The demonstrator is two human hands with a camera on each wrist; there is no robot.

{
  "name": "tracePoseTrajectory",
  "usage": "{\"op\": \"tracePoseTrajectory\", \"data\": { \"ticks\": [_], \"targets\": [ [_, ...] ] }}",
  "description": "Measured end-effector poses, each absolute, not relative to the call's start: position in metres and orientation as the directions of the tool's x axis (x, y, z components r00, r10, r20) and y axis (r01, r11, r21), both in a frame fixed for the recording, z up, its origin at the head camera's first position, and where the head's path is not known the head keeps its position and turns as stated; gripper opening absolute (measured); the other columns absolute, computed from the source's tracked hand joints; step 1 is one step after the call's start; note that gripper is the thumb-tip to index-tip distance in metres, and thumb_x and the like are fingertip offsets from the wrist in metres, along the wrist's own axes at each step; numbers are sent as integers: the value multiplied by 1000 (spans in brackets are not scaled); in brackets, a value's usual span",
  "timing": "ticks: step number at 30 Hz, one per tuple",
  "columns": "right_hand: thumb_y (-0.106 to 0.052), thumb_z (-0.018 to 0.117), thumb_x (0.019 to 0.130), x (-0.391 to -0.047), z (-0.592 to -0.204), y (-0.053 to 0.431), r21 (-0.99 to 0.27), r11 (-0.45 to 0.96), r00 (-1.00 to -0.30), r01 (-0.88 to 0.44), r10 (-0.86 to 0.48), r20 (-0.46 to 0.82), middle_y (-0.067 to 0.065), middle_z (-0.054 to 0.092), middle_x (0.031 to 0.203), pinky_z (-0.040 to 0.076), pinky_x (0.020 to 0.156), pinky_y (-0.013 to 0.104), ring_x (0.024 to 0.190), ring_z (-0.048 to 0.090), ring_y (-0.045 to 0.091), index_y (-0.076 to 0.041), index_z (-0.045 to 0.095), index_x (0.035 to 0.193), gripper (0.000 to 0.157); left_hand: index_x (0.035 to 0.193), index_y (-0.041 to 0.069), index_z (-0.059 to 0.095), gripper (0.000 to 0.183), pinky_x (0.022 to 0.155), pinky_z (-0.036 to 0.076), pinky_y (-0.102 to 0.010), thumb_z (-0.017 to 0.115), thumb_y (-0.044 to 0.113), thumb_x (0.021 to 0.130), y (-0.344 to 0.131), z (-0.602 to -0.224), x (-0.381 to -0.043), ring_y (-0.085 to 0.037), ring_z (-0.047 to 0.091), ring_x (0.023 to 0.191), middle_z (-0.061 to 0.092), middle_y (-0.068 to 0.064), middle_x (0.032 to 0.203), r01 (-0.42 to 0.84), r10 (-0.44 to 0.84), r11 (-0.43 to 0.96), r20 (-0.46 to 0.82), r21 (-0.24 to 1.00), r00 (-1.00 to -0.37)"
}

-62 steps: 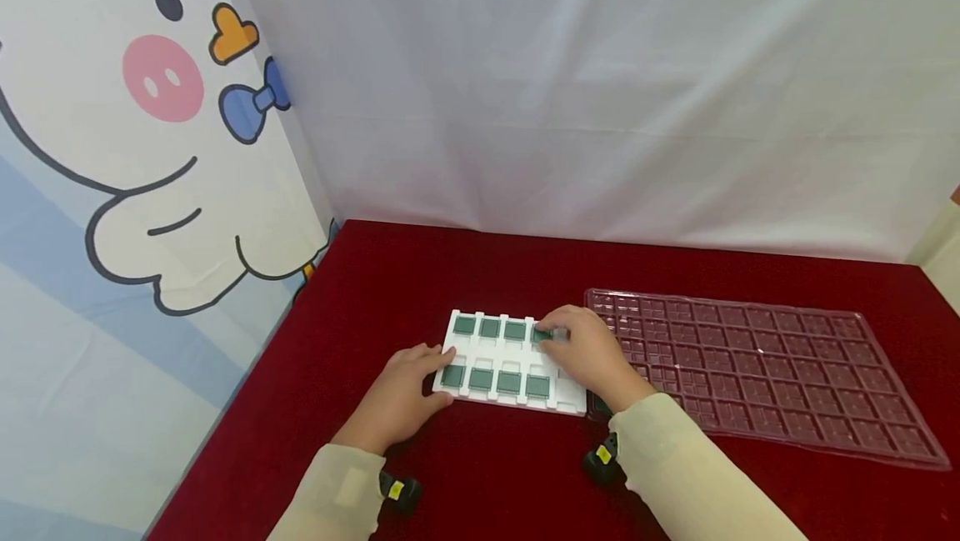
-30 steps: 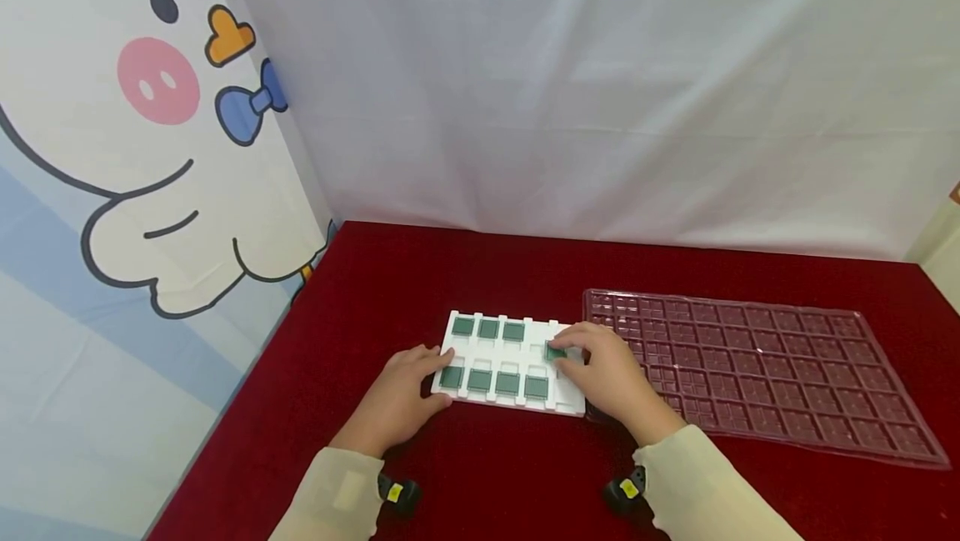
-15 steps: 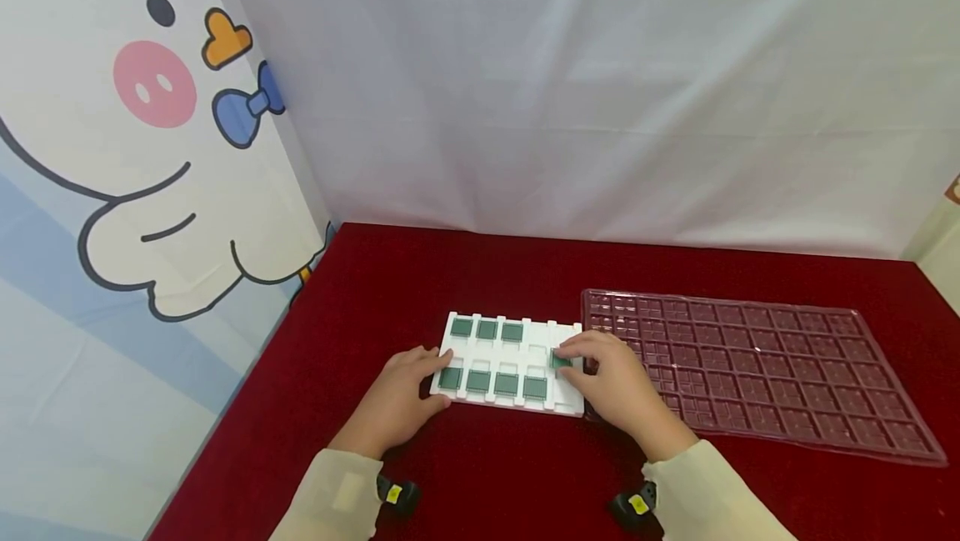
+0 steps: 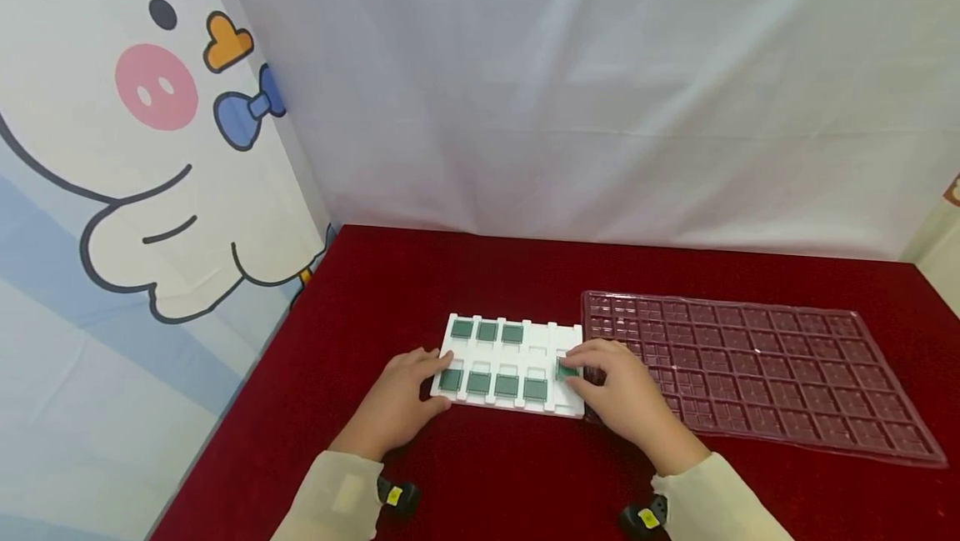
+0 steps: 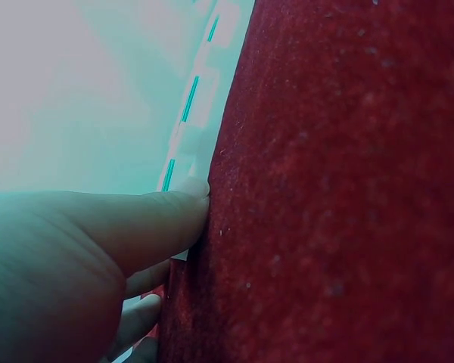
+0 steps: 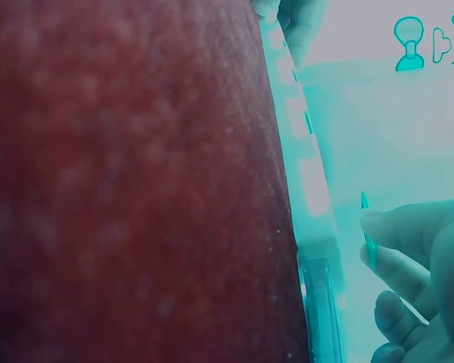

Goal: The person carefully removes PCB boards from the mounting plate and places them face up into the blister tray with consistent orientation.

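Note:
A white tray (image 4: 487,356) lies on the red cloth, with several square green chips (image 4: 506,386) seated in two rows of slots. My left hand (image 4: 397,395) grips the tray's left end; in the left wrist view its thumb (image 5: 159,219) lies against the tray's near edge. Between thumb and index finger, my right hand (image 4: 618,383) pinches one green chip (image 4: 566,369) over the right end of the tray. From the right wrist, that chip (image 6: 371,253) stands on edge, apart from the tray's side. The fourth slot of the back row holds no chip.
A large clear plastic tray (image 4: 765,366) with many square pockets lies right of the white tray, its left end close by and partly behind my right hand. White curtain (image 4: 600,91) hangs behind the cloth-covered table (image 4: 510,474); a cartoon-printed sheet (image 4: 150,274) hangs at left.
My right hand has lifted the chip from the back row's fourth slot and carried it right and toward me, over the tray's right end. The left hand stays at the tray's left end.

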State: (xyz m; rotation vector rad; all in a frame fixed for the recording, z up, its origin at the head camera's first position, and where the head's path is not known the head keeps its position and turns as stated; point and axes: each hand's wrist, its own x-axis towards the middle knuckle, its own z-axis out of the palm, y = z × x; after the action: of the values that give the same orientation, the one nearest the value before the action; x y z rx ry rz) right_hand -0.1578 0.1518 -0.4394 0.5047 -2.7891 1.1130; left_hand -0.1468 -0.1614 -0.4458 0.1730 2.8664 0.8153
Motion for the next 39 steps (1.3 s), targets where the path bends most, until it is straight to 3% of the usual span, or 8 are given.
{"op": "tracePoseTrajectory", "data": {
  "ticks": [39],
  "targets": [
    [-7,82,88,-141,-443,180,-632,700,-943,-334,-257,213,-2,70,117,53,93,53,116,62,27,-15,81,109,23,152,20,55,66,115,38,-52,80,20,91,-161,-445,-146,-33,35,147,47,-7,158,67,154,846,-122,529,-980]
  ]
}}
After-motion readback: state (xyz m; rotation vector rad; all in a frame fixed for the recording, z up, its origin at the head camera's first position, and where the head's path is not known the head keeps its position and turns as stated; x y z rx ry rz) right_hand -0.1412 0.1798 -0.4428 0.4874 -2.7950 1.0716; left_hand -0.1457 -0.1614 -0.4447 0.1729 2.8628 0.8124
